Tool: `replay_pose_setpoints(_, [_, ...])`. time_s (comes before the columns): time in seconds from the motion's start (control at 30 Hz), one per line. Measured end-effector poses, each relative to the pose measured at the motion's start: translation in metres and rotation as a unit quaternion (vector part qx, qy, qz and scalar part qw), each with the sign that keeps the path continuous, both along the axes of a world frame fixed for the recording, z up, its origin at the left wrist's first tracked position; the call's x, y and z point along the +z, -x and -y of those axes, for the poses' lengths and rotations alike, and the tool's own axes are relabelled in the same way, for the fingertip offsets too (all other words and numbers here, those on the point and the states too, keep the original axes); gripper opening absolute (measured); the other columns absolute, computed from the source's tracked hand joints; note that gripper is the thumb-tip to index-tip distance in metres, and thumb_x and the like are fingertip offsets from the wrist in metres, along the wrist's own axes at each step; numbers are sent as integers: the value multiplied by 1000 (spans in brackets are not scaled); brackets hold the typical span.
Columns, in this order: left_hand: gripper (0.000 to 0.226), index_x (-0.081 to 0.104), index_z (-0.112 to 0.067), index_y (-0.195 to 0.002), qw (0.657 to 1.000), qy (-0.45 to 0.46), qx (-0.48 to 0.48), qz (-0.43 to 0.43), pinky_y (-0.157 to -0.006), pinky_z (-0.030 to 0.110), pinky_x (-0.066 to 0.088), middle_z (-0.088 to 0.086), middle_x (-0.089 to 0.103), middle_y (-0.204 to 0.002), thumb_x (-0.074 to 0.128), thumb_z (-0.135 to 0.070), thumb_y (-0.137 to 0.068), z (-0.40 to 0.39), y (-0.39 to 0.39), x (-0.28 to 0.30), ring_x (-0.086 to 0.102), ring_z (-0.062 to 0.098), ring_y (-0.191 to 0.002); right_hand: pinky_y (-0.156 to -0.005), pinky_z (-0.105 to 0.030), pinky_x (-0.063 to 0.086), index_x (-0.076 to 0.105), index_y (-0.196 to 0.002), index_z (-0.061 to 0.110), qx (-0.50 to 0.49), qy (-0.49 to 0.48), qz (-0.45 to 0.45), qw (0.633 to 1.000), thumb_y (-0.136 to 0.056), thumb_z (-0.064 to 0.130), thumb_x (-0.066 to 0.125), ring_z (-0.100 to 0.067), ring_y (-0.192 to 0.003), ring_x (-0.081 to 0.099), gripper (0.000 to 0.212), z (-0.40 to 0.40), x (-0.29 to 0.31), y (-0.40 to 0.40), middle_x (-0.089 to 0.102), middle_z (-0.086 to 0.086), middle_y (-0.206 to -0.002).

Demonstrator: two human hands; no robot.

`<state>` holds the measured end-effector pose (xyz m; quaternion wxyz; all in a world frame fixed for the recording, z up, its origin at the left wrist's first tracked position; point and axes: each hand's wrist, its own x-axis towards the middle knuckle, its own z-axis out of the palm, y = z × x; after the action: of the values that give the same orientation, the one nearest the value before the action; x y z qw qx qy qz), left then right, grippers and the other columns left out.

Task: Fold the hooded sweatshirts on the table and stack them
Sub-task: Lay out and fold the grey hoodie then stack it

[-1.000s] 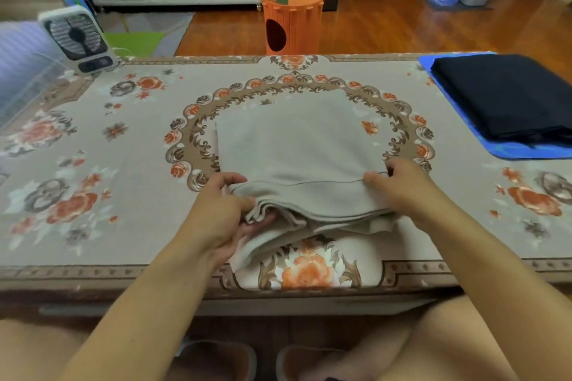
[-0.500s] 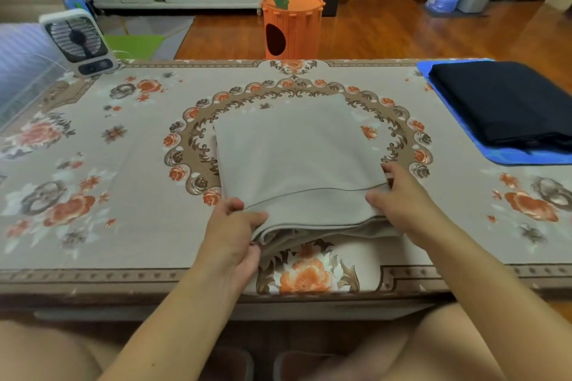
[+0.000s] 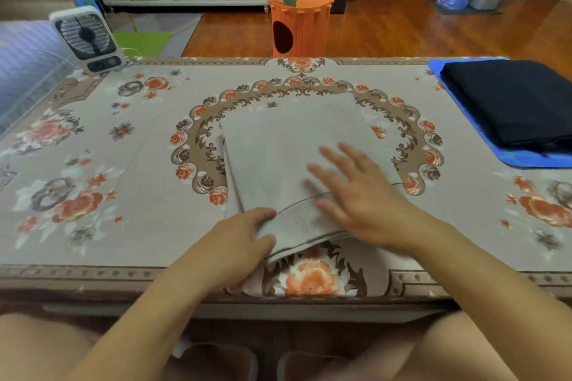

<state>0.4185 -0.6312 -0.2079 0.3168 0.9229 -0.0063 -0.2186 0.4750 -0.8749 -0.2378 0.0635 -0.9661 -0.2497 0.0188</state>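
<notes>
Far left, back corner of the table (image 3: 139, 226): small white desk fan (image 3: 88, 39), upright, grille facing the camera. Table is covered with a beige floral cloth; an oval wreath of roses is printed at its middle.

Left hand (image 3: 238, 244): at the near left corner of the folded grey hooded sweatshirt (image 3: 288, 148). Thumb lies on top of the ribbed hem band, the other fingers are curled under the corner, so the hand pinches the fabric edge. That corner is lifted slightly off the cloth.

Grey hooded sweatshirt: folded to a rough rectangle, lying at table centre inside the printed wreath, its near edge close to the front edge of the table. Layers are visible at the near edge, below the hem band.

Beyond the table, on the wooden floor behind its middle: orange carrot-shaped bin (image 3: 298, 22) with a green leaf top and a dark oval opening.

Right hand (image 3: 362, 195): flat on the near right part of the grey sweatshirt, palm down, fingers spread and straight, pointing up and left. It grips nothing. Fingertips are motion-blurred.

Right end of table: blue mat (image 3: 526, 159) carrying a folded dark sweatshirt (image 3: 513, 102), well apart from the grey one. Whether it has a hood cannot be made out.
</notes>
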Motion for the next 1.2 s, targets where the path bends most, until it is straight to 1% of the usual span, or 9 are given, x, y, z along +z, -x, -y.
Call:
replay_pose_setpoints(0.07, [46, 46, -46, -145, 995, -76, -28, 50, -88, 28, 50, -1, 68, -124, 53, -40, -99, -9, 4, -3, 67, 12, -102, -124, -47, -8, -13, -156, 42, 43, 67, -63, 995, -96, 73, 16, -16, -149, -30, 74, -1, -19, 5, -25, 9, -164])
replay_pose_setpoints(0.2, [43, 57, -36, -132, 959, -189, -47, 207, -83, 30, 44, -6, 56, -113, 57, -54, -93, -8, -1, -15, 53, 16, -107, -124, -45, -11, -20, -155, 40, 62, 69, -61, 994, -87, 84, 32, -16, -148, -31, 96, 3, -25, 6, -27, 10, -164])
replay_pose_setpoints(0.33, [71, 52, -26, -123, 959, -149, -75, 229, -89, 27, 44, -9, 37, -114, 61, -77, -75, -4, -7, -31, 44, 12, -107, -123, -37, 20, 11, -158, 35, 79, 8, -46, 996, -84, 60, 61, -15, -145, 12, 93, 4, -14, 4, 17, 11, -157])
replay_pose_setpoints(0.43, [80, 47, -27, -118, 927, -245, -119, 257, -84, 33, 44, -6, 40, -110, 46, -90, -68, -2, -2, -40, 43, 15, -98, -113, -30, 33, 36, -153, 31, 61, -88, -90, 990, -86, 39, 59, -6, -128, 30, 71, 6, -3, 2, 38, 13, -138])
replay_pose_setpoints(0.77, [14, 51, -16, -75, 865, -177, -174, 437, -46, 34, 35, 2, 45, -75, 65, -13, -76, -2, 14, -45, 35, 19, -62, -110, -39, 42, 25, -156, 12, 21, 10, 11, 1000, -80, 3, 54, -26, -134, 29, 82, -16, -11, 20, 32, -5, -148])
replay_pose_setpoints(0.9, [18, 51, -19, -73, 900, -189, -169, 354, -45, 30, 38, -2, 46, -72, 69, -17, -71, -2, 26, -63, 47, 19, -60, -115, -48, 36, 24, -157, 9, 39, 57, 5, 998, -85, 15, 19, -34, -142, 31, 73, -7, -27, 23, 32, -13, -158])
replay_pose_setpoints(1.03, [39, 44, -25, -73, 931, -227, -128, 256, -59, 33, 40, -5, 47, -73, 38, -58, -91, 8, 11, -27, 55, 20, -69, -125, -46, -6, -15, -158, 32, 64, 96, -34, 993, -90, 38, 23, -24, -153, -18, 78, 8, -26, 25, -18, 1, -167])
replay_pose_setpoints(1.13, [45, 53, -25, -79, 919, -193, -95, 330, -71, 37, 47, -4, 55, -79, 29, -58, -101, 22, -23, -3, 58, 22, -81, -122, -39, -17, -26, -153, 40, 95, 117, -64, 987, -97, 64, 32, -14, -148, -31, 84, 17, -12, 29, -32, 10, -161])
replay_pose_setpoints(1.2, [43, 64, -26, -112, 899, -178, -106, 385, -95, 43, 44, 3, 64, -116, 31, -52, -102, 37, -45, -13, 56, 29, -116, -123, -32, -11, -14, -156, 43, 79, 87, -119, 986, -97, 71, 27, -8, -151, -21, 77, 16, 4, 24, -20, 13, -165])
